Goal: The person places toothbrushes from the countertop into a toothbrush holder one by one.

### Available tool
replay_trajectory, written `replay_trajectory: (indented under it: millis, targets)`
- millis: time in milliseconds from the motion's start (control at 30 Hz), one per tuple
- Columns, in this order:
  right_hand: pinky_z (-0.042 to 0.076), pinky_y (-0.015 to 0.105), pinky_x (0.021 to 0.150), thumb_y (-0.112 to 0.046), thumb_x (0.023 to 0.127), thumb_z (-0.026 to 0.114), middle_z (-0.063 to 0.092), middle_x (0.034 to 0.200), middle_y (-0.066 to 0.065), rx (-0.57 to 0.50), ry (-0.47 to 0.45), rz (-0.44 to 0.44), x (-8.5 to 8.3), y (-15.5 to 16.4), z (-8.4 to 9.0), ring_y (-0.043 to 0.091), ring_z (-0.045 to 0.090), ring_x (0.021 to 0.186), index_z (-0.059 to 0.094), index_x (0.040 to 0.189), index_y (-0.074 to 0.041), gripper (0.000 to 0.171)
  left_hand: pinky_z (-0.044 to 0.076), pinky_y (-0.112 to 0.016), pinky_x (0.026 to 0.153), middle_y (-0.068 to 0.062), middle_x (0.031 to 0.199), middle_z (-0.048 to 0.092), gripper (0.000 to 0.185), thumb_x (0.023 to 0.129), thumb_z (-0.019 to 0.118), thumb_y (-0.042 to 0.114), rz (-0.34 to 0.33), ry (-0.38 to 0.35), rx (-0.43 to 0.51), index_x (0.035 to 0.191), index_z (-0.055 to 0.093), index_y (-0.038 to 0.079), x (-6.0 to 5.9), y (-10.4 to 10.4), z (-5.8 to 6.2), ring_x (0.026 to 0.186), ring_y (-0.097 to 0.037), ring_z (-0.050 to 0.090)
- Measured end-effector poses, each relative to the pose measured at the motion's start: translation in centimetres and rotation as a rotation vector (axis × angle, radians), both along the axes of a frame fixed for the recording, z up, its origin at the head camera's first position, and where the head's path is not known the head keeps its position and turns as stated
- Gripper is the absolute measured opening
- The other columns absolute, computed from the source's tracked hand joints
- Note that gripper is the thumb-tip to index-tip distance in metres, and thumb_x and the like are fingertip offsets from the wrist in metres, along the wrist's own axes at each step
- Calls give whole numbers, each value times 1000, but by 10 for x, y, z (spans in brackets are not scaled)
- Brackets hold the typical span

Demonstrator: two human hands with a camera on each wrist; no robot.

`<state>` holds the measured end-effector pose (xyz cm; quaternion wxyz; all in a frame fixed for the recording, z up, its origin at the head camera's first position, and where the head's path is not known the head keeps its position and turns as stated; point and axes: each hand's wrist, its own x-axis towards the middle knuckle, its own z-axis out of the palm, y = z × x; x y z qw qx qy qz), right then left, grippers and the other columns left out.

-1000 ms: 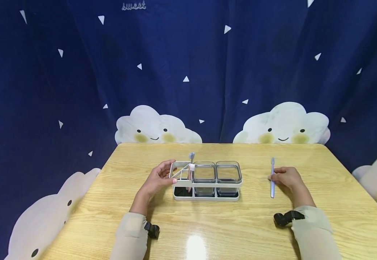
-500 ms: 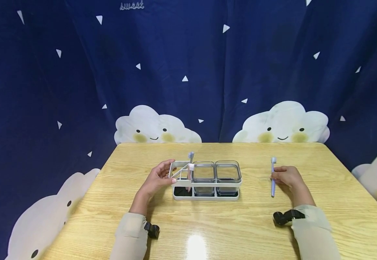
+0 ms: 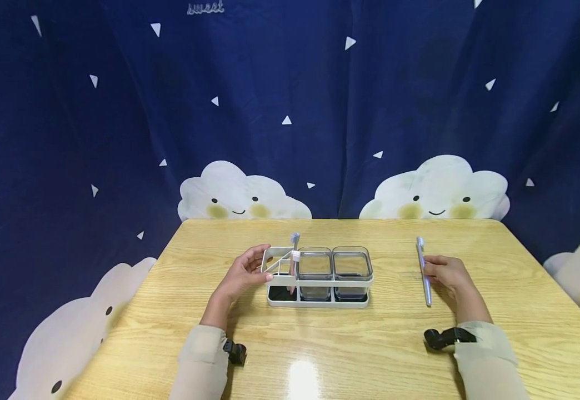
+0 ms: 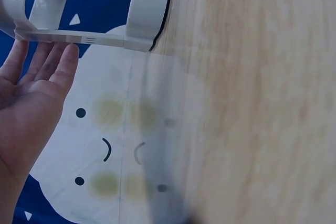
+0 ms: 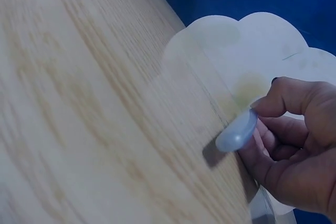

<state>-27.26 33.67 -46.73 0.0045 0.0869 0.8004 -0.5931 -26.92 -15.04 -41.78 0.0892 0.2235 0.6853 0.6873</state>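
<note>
A white rack [image 3: 282,280] with two clear square cups [image 3: 334,265] stands mid-table. A toothbrush [image 3: 294,253] stands upright in its left section. My left hand [image 3: 244,275] rests with straight fingers against the rack's left end; the left wrist view shows the fingertips [image 4: 67,56] touching the white rack [image 4: 89,38]. My right hand [image 3: 447,273] pinches a light blue toothbrush [image 3: 423,271], lifted off the table right of the rack with its head pointing away. The handle end [image 5: 237,131] shows between the fingers in the right wrist view.
The wooden table [image 3: 350,350] runs to a far edge against a dark blue curtain [image 3: 290,105] with white clouds. Bare table lies between the rack and my right hand. Small black wrist cameras [image 3: 444,336] sit at both sleeves.
My right hand has raised the blue toothbrush and tilted it, so its head now points further away. The left hand and the rack have stayed still.
</note>
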Motion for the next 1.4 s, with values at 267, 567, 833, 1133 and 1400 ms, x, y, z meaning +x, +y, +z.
replay_trajectory:
  millis: [267,567,833,1133,1400]
  targets:
    - [51,23,63,3,86,56,60,83,-2,-171,-2,10,4,1,1,9,57,70,36,131,19,52,41,-37,95,-35,129,40,68,76,65,-14,6,-11,-13,137,35,-7,-7,0,-8,108,-22,51]
    - [52,25,65,4,86,57,64,83,-4,-299,25,44,8,-1,4,10,60,73,56,125,0,39,42,-31,94,-28,130,44,69,77,69,-9,26,-12,-4,138,39,1,-15,-2,-22,111,-25,50]
    - [51,26,63,9,86,53,65,83,1,-471,46,93,13,-7,9,14,59,70,66,94,-21,33,42,-29,93,-28,130,44,70,76,67,-12,16,-24,2,139,37,-2,-15,-2,-20,112,-26,49]
    - [50,27,60,13,87,48,64,82,3,-560,103,142,17,-11,13,16,59,69,66,94,-19,38,33,-49,101,-33,128,42,69,75,67,-12,10,-11,8,137,35,-8,0,1,2,110,-26,49]
    - [50,27,61,12,88,48,61,85,3,-561,125,163,20,-14,20,15,58,71,65,96,-19,36,35,-45,100,-34,128,41,69,75,66,-13,12,-17,5,137,36,-7,0,0,1,109,-23,50]
